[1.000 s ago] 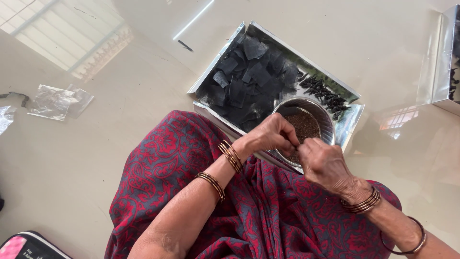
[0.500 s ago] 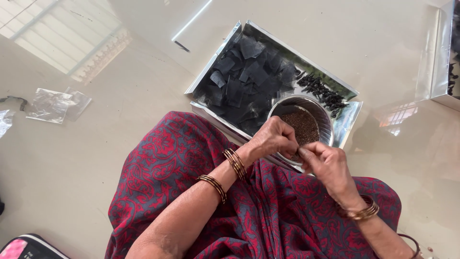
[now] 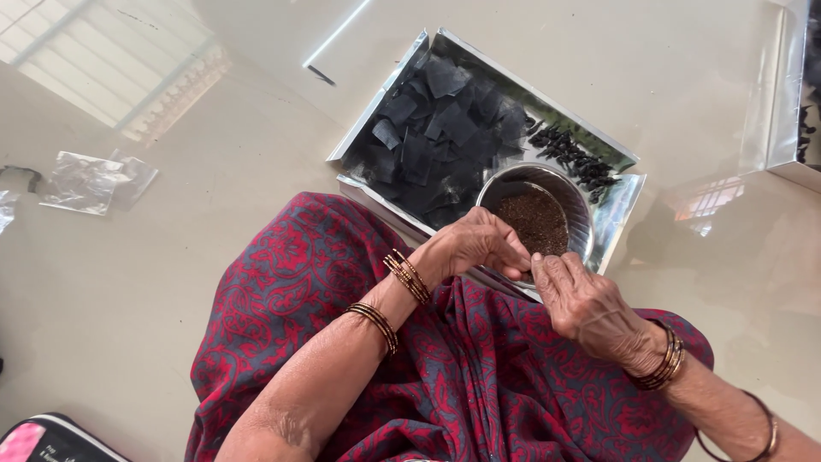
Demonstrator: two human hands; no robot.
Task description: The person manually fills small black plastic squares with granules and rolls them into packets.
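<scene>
Looking down through the head camera, your one view, you have these items.

Hands, two: your left hand (image 3: 475,248) and your right hand (image 3: 590,304) meet fingertip to fingertip at the near rim of the bowl, both curled shut; whatever they pinch is too small to tell.

Bowl, one: a round steel bowl (image 3: 581,198) holding dark brown granules, standing in the near right corner of the tray.

Tray, one: a shiny silver tray (image 3: 623,218) on the pale floor (image 3: 171,282), just beyond your lap.

Black squares (image 3: 445,141), one heap, too overlapped to count, filling the tray's left part.

Small dark rolled pieces (image 3: 573,158), one cluster, count unclear, along the tray's far right edge.

Bangles: two sets on your left forearm (image 3: 389,299), two on your right.

Clear plastic wrappers (image 3: 90,181), at least one, crumpled, well apart to the left.

Second silver tray (image 3: 782,103), one, cut off at the right edge.

Red-and-grey patterned cloth (image 3: 462,376), one, covering your lap.
</scene>
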